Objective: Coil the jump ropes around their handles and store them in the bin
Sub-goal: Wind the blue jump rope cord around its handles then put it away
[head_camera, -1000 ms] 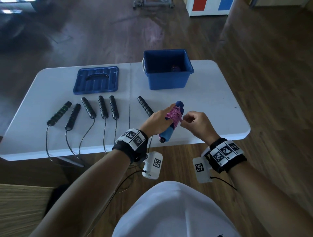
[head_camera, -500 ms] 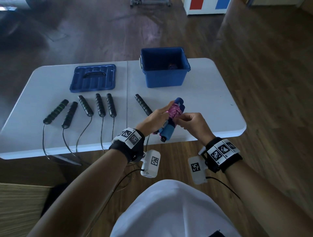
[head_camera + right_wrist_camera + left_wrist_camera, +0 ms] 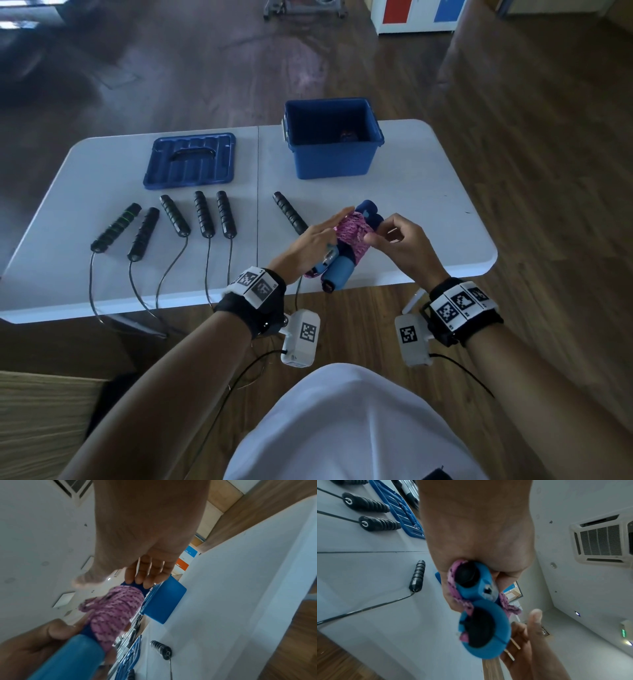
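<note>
While the pair of blue handles is held above the table's near edge, it is gripped low down by the left hand, whose thumb and lower fingers are curled round it and whose forefinger is stretched out along the pink rope coiled around the handles. The coil is pinched on its right side by the right hand, with the fingers curled and their tips laid on the handles' upper ends. The two hands are thus kept close together, one on either side of the bundle. Six black handles are laid in a row along the near half of the table, left of the hands, and their cords are hung over the near edge. The bin is set toward the far edge, beyond the hands, with something small seen inside. The lid is laid flat to the bin's left.
</note>
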